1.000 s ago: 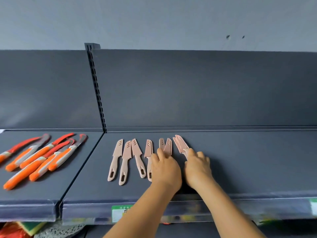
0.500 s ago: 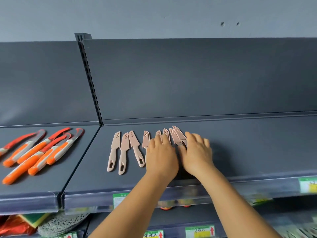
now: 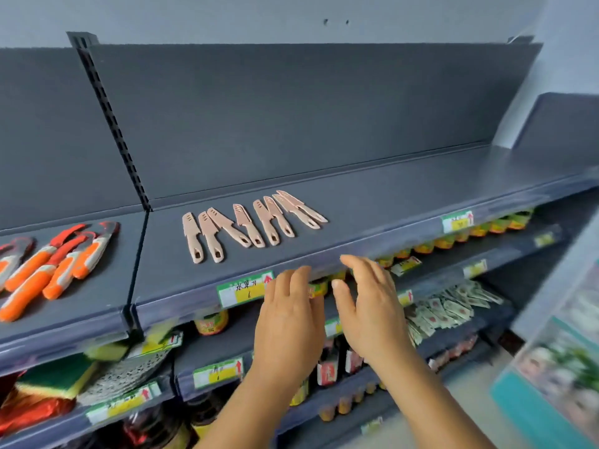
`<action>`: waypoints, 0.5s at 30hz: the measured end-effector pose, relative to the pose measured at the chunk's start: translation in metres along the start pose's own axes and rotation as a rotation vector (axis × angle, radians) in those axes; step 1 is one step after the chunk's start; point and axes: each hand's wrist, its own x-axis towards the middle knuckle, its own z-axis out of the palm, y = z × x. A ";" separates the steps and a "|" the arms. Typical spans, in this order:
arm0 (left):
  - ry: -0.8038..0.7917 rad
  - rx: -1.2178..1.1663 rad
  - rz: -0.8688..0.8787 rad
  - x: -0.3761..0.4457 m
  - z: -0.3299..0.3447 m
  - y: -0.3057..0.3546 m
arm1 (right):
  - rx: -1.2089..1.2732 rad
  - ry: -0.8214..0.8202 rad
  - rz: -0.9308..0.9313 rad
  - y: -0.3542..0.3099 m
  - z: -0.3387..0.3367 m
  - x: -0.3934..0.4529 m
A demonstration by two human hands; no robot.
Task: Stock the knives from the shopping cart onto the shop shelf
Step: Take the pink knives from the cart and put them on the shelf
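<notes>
While both of our hands hover in front of the shelf's front edge, low and centre in the frame, neither holds anything. Our left hand [image 3: 288,322] has its fingers straight and close together, pointing up toward the shelf lip; our right hand [image 3: 372,312] sits just beside it, fingers relaxed and slightly spread, thumb out toward the left hand. Each grip is loose and apart from the goods.

We see the pink knives [image 3: 252,222] lying flat on the dark grey shop shelf [image 3: 389,202], in the middle of the frame, above and well apart from our fingertips. They form a rough row with blade covers toward the back panel and handles toward us; the ones at the right end of the row lie tilted and overlap one another.

At the left of the frame, past the slotted upright [image 3: 113,124], a neighbouring shelf section carries orange-handled knives [image 3: 55,267] laid side by side at a slant.

Below the shelf edge runs a strip of price labels [image 3: 244,288] in green and yellow. Lower shelves hold jars [image 3: 210,322], small packets [image 3: 450,306] and scouring sponges [image 3: 61,374], all somewhat blurred. The shopping cart cannot be made out.
</notes>
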 end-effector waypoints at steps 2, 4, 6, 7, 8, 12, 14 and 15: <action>-0.060 -0.010 0.027 -0.035 -0.001 0.003 | -0.028 -0.001 0.054 0.002 -0.003 -0.041; -0.122 -0.041 0.049 -0.067 -0.005 0.007 | -0.050 -0.012 0.118 0.004 -0.007 -0.083; -0.191 -0.045 0.072 -0.097 -0.008 0.015 | -0.070 -0.010 0.201 0.004 -0.012 -0.123; -0.225 -0.047 0.090 -0.111 -0.009 0.018 | -0.080 -0.015 0.243 0.004 -0.016 -0.141; -0.248 -0.058 0.111 -0.124 -0.010 0.022 | -0.087 -0.019 0.281 0.005 -0.019 -0.161; -0.360 -0.098 0.167 -0.178 0.000 0.038 | -0.155 -0.064 0.446 0.016 -0.033 -0.233; -0.466 -0.124 0.171 -0.203 0.002 0.051 | -0.186 -0.089 0.514 0.021 -0.042 -0.266; -0.531 -0.140 0.161 -0.215 0.002 0.059 | -0.194 -0.108 0.554 0.023 -0.047 -0.281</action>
